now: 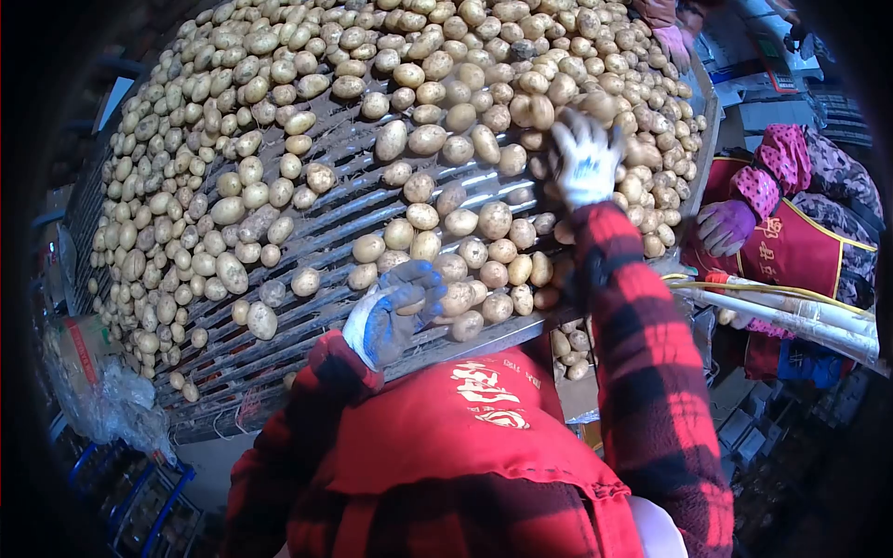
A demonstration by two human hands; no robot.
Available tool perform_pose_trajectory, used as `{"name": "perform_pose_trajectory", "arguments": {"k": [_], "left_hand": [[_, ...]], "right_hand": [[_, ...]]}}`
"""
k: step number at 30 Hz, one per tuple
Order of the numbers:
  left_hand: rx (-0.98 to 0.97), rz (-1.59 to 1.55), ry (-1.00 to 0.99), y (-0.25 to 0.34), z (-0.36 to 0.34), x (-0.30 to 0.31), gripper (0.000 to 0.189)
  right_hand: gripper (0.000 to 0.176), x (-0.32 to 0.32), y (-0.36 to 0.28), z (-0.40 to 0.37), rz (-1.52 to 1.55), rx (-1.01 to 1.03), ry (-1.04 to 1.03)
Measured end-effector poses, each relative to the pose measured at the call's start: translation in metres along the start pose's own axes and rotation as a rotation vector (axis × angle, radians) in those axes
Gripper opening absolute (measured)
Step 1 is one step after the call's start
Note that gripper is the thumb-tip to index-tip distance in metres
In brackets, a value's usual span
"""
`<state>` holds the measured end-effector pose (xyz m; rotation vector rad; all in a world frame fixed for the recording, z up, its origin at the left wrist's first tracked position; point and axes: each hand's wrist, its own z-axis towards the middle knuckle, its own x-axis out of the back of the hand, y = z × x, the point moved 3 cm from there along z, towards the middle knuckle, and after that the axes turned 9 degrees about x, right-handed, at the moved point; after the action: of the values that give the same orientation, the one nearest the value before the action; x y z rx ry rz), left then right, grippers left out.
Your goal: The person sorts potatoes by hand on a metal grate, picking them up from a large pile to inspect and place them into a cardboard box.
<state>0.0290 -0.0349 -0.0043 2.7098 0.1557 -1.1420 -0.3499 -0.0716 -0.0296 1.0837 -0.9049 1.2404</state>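
Observation:
Many pale potatoes (425,140) lie over a slatted metal sorting table (321,219). My right hand (588,160), in a white glove, reaches out over the potatoes at the right with its fingers spread, slightly blurred; nothing shows in its grip. Near the front edge of the table, my left hand (398,312) wears a blue and white glove. Its fingers are apart and slightly curled, palm up, beside several potatoes, and no potato is clearly held in it.
At the right a person in a red apron (791,249) has a purple glove near the table edge. Pinkish gloves of another person (672,39) show at the top right. White pipes (791,314) stick out at the right. Plastic wrap (119,402) hangs at the lower left.

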Motion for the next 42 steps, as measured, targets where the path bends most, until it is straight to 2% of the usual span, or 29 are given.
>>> {"name": "perform_pose_trajectory", "arguments": {"k": [3, 5, 6, 8, 10, 11, 12, 13, 14, 15, 16, 17, 20, 21, 22, 24, 25, 26, 27, 29, 30, 33, 34, 35, 36, 38, 39, 41, 42], "left_hand": [[-0.048, 0.031, -0.014, 0.002, -0.003, 0.007, 0.034], [-0.107, 0.093, -0.107, 0.009, -0.005, 0.014, 0.032], [-0.094, 0.086, -0.048, 0.015, -0.008, 0.017, 0.032], [-0.065, 0.061, 0.071, 0.026, -0.020, 0.011, 0.034], [-0.082, 0.181, 0.113, 0.026, -0.013, 0.020, 0.044], [-0.090, 0.213, 0.087, 0.027, -0.005, 0.020, 0.045], [-0.096, 0.249, 0.061, 0.028, 0.002, 0.017, 0.046], [-0.016, 0.199, 0.204, 0.030, 0.009, 0.004, 0.047], [0.028, 0.215, 0.130, 0.030, 0.012, 0.004, 0.048], [0.015, 0.179, -0.018, 0.031, 0.011, 0.000, 0.054], [-0.004, 0.144, -0.172, 0.035, 0.012, -0.005, 0.060], [-0.044, 0.239, -0.197, 0.037, 0.021, 0.002, 0.073], [-0.123, 0.229, -0.310, 0.045, 0.018, 0.010, 0.070], [-0.107, 0.192, -0.373, 0.051, 0.015, 0.007, 0.071], [-0.030, 0.217, -0.194, 0.057, 0.007, -0.004, 0.067], [-0.030, 0.236, -0.194, 0.055, 0.004, 0.006, 0.060], [-0.016, 0.210, -0.168, 0.055, -0.002, 0.002, 0.051], [0.004, 0.174, -0.124, 0.055, -0.002, 0.003, 0.050], [0.026, 0.137, -0.078, 0.054, -0.001, 0.005, 0.049], [-0.011, 0.053, -0.076, 0.049, -0.002, 0.012, 0.046], [-0.028, 0.035, -0.095, 0.045, -0.002, 0.016, 0.046], [-0.087, -0.003, -0.157, 0.047, 0.000, 0.018, 0.045], [-0.093, -0.032, -0.224, 0.049, -0.001, 0.017, 0.039], [-0.079, -0.081, -0.190, 0.049, 0.000, 0.028, 0.036], [-0.061, -0.129, -0.157, 0.048, 0.001, 0.038, 0.033], [-0.039, -0.181, -0.132, 0.050, 0.000, 0.032, 0.025], [-0.014, -0.196, -0.170, 0.049, 0.003, 0.030, 0.023], [0.106, -0.231, -0.322, 0.044, 0.017, 0.020, 0.021], [0.137, -0.216, -0.320, 0.039, 0.018, 0.007, 0.020]], "right_hand": [[0.047, -0.032, 0.042, 0.024, -0.024, -0.046, -0.028], [0.047, -0.003, 0.034, 0.033, -0.095, -0.111, 0.113], [0.046, 0.014, 0.026, 0.032, -0.101, -0.108, 0.186], [0.041, 0.035, -0.017, 0.007, 0.093, 0.061, 0.078], [0.042, 0.019, -0.062, -0.026, 0.063, 0.147, -0.343], [0.039, -0.004, -0.072, -0.043, 0.061, 0.210, -0.267], [0.032, -0.003, -0.081, -0.037, 0.021, 0.157, -0.307], [0.028, -0.007, -0.078, -0.027, 0.066, 0.130, -0.376], [0.025, -0.008, -0.073, -0.019, 0.110, 0.098, -0.446], [0.020, -0.001, -0.067, -0.016, 0.284, 0.063, -0.328], [0.029, 0.011, -0.068, -0.009, 0.431, -0.075, -0.303], [0.034, 0.039, -0.078, 0.005, 0.625, -0.052, -0.305], [0.047, 0.081, -0.131, 0.024, 1.145, 0.083, -0.411], [0.044, 0.080, -0.136, 0.042, 1.018, 0.149, -0.342], [0.042, 0.075, -0.136, 0.066, 0.889, 0.213, -0.276], [0.033, 0.043, -0.136, 0.107, 0.439, 0.121, -0.099], [0.030, 0.009, -0.136, 0.128, 0.465, 0.069, -0.273], [0.032, -0.015, -0.145, 0.146, 0.415, 0.070, -0.339], [0.034, -0.040, -0.147, 0.165, 0.444, -0.053, -0.468], [0.038, -0.059, -0.152, 0.185, 0.366, -0.073, -0.510], [0.039, -0.061, -0.148, 0.189, 0.380, -0.106, -0.544], [0.039, 0.004, -0.129, 0.179, 0.529, -0.074, -0.600], [0.036, 0.003, -0.122, 0.156, 0.770, -0.200, -0.478], [0.034, 0.001, -0.114, 0.132, 1.011, -0.306, -0.335], [0.033, 0.012, -0.111, 0.105, 1.337, -0.515, -0.274], [0.032, 0.072, -0.107, 0.051, 1.645, -0.698, -0.313], [0.031, 0.053, -0.111, 0.012, 1.856, -0.746, -0.406], [0.029, 0.058, -0.126, -0.051, 2.098, -0.787, -0.432], [0.028, 0.083, -0.140, -0.073, 2.125, -0.790, -0.377]]}}
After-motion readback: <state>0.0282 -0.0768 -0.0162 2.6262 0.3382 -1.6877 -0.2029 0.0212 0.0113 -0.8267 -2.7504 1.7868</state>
